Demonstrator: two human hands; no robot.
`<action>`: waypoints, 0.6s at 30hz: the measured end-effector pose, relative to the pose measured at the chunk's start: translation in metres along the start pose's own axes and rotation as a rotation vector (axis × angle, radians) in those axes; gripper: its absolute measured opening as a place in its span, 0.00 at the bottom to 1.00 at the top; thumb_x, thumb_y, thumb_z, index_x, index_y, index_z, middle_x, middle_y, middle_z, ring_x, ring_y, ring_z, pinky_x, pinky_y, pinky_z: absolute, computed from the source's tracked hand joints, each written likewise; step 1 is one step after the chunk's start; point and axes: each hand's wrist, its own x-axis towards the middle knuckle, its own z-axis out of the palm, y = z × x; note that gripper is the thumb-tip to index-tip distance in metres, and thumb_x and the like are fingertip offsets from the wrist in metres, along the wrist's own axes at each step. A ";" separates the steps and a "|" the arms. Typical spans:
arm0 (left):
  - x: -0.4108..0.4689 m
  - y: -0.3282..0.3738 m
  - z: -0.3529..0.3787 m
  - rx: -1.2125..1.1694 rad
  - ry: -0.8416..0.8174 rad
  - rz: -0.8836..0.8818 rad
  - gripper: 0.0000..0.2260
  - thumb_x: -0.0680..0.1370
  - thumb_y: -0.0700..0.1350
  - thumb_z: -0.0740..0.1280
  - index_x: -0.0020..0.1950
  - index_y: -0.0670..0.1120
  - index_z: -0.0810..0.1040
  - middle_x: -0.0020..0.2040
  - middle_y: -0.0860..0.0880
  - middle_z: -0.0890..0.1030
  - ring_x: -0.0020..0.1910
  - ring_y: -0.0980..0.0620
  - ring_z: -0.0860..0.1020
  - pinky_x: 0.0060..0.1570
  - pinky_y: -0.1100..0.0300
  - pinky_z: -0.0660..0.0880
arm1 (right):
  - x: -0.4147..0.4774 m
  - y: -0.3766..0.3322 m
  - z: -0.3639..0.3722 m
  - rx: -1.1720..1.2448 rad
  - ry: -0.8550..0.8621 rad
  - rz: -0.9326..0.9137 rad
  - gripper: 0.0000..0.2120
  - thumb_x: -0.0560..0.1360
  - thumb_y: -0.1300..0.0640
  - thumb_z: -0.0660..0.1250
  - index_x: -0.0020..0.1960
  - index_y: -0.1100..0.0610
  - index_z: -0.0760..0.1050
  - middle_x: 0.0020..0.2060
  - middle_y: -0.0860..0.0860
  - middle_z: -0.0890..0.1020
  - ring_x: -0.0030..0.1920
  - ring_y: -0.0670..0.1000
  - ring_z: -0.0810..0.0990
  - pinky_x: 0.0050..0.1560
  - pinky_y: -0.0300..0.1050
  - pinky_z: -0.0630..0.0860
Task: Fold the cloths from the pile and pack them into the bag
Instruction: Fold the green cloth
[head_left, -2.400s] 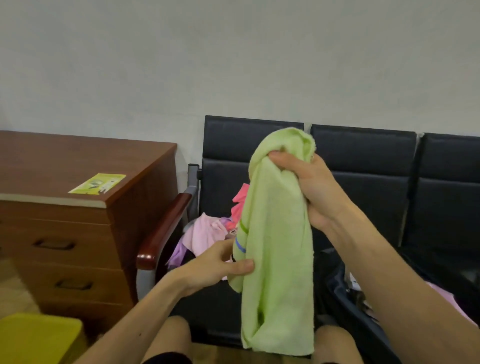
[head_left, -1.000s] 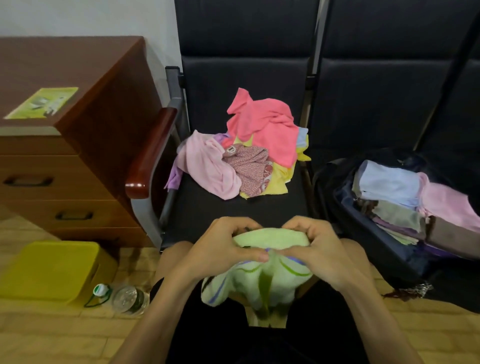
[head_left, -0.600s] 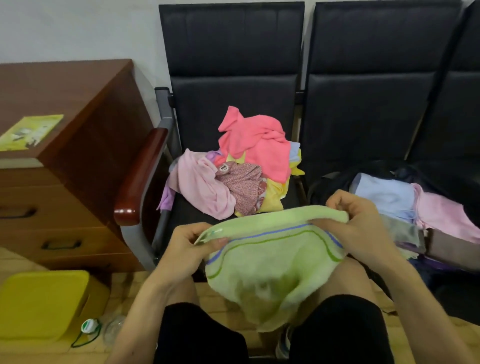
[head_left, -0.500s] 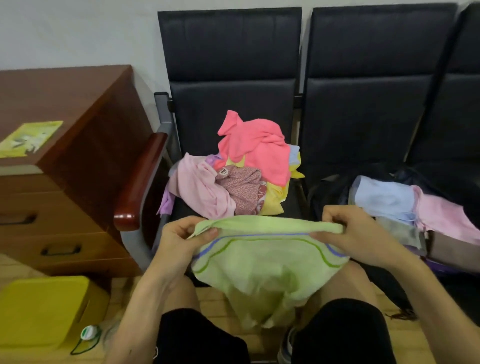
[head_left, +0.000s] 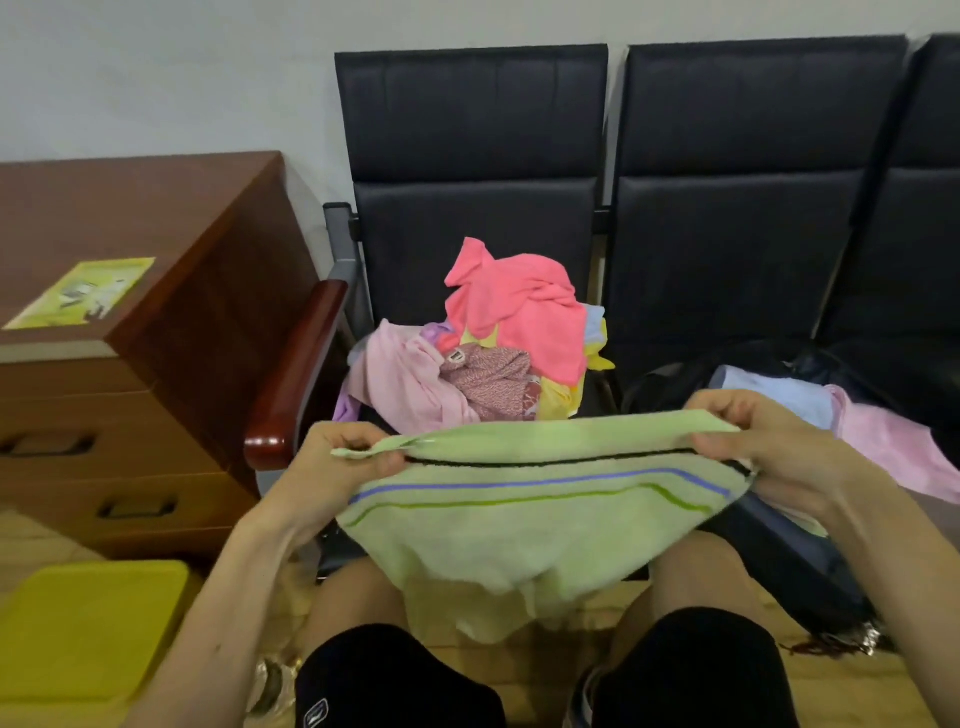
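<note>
While the pile of cloths (head_left: 493, 353) is lying heaped on the black seat (head_left: 467, 228) ahead of me, I am seeing the left hand (head_left: 343, 460) pinching one end of the light green towel (head_left: 519, 519) and the right hand (head_left: 769, 447) gripping the other end, both with fingers curled round its top edge. The towel is hanging stretched between them above the knees, its striped band facing up, and the dark bag (head_left: 779, 540) is sitting open on the next seat to the right, with folded blue and pink cloths (head_left: 841, 415) lying inside it.
</note>
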 end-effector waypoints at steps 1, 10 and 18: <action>-0.001 0.006 -0.003 -0.051 0.003 0.009 0.09 0.62 0.52 0.80 0.32 0.49 0.85 0.29 0.49 0.81 0.28 0.56 0.78 0.30 0.64 0.74 | 0.000 -0.005 0.002 0.085 0.033 -0.036 0.24 0.45 0.47 0.87 0.34 0.54 0.82 0.32 0.53 0.82 0.30 0.47 0.81 0.31 0.38 0.78; 0.001 0.033 0.006 -0.121 0.342 0.007 0.09 0.77 0.45 0.70 0.44 0.40 0.83 0.38 0.43 0.86 0.34 0.49 0.85 0.32 0.58 0.82 | -0.004 -0.028 0.022 -0.358 0.402 -0.151 0.09 0.69 0.56 0.75 0.46 0.61 0.83 0.42 0.60 0.86 0.40 0.54 0.83 0.42 0.50 0.80; -0.023 0.005 0.040 -0.236 0.433 -0.025 0.10 0.80 0.44 0.68 0.46 0.38 0.84 0.42 0.39 0.86 0.39 0.45 0.85 0.38 0.53 0.82 | -0.013 0.015 0.055 0.081 0.528 -0.047 0.05 0.74 0.59 0.72 0.43 0.61 0.83 0.39 0.60 0.85 0.38 0.57 0.82 0.40 0.48 0.79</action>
